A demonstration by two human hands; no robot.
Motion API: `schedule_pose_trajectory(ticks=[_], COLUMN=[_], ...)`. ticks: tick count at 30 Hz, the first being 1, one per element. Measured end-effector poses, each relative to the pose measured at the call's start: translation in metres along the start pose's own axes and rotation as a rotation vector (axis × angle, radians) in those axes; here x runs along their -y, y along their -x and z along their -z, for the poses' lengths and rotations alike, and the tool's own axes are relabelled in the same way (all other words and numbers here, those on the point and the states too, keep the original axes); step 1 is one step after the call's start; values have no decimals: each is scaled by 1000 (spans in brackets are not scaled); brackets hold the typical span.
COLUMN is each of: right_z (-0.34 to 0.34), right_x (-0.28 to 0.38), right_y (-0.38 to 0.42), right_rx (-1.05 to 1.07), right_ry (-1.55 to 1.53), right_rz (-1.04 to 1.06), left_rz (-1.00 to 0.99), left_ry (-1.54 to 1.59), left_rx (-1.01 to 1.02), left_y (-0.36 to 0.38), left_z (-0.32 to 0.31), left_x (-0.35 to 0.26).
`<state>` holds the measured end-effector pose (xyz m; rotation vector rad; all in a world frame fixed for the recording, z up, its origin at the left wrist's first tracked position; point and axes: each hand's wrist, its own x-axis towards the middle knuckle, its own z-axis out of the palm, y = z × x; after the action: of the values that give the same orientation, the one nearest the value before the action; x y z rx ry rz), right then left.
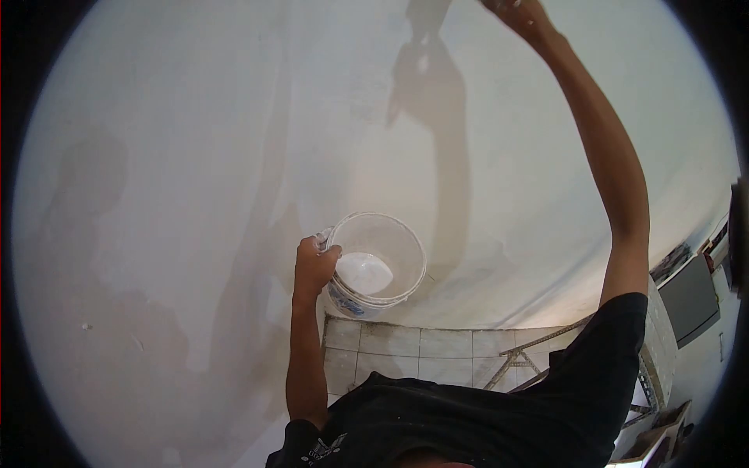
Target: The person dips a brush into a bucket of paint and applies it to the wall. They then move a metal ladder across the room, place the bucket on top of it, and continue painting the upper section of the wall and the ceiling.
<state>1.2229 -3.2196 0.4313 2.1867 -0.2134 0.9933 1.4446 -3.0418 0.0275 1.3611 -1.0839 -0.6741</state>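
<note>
My left hand [315, 264] is closed on the left edge of a white plastic bucket [416, 257], with the thumb over the rim. A pool of white paint-like liquid [364, 273] lies in the bottom of the bucket, and a blue print marks its outer side. High up at the top edge, my right hand [521, 14] is raised in front of the pale wall [351, 101]. Its fingers are curled and partly cut off by the frame. On the wall, the shadow of a hand [427, 70] ends in a wider shape, but the object itself is out of view.
Below is a tiled floor [390, 342] along the wall's foot. A metal-legged stand [519, 359] is by my right side. Farther right are a dark grey panel [693, 300] and some cluttered items [663, 437].
</note>
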Motion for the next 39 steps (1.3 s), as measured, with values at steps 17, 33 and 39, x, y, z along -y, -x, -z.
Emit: schedule_pose_trajectory(ticks=[17,33,39], right_z=[-185,-144,-118], right_x=[118,84,106], right_y=[146,142,169], right_rx=[706,41,705], right_ry=[-469,223,-386], right_rz=[18,317,73], left_rz=[30,-4,35], left_ry=[-22,104,59], left_rx=[51,53,-17], left_y=[-7,-12,-5], left_z=[13,4,2], left_x=[30,19,11])
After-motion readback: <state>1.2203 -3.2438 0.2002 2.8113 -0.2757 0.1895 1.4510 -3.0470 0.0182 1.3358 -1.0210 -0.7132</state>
